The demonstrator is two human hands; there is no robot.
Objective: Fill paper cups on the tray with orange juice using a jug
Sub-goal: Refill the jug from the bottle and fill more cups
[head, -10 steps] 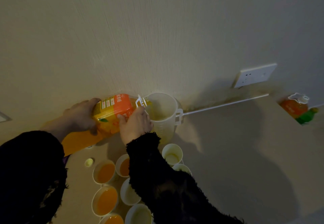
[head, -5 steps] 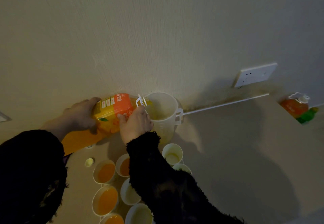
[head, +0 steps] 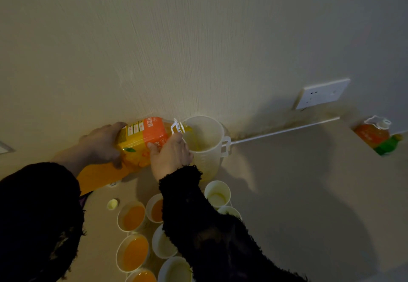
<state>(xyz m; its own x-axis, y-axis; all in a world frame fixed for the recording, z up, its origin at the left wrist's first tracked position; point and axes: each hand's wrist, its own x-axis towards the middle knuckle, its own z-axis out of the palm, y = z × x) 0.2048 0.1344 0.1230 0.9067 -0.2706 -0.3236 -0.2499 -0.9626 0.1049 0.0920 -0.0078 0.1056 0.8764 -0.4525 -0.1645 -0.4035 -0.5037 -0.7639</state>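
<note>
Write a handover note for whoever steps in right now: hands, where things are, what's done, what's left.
Left hand holds the juice bottle at its base; right hand grips it near the neck.
Bottle tilted, mouth over the jug, juice running in.
Done: four filled cups in view.
Left: at least four unfilled cups; finish topping up the jug, then pour.

The beige bench (head: 287, 182) runs along the wall (head: 198, 38). On it stand a translucent jug (head: 208, 160), a cluster of paper cups (head: 132, 217) and, beside them, a small yellow cap (head: 113, 204).
</note>
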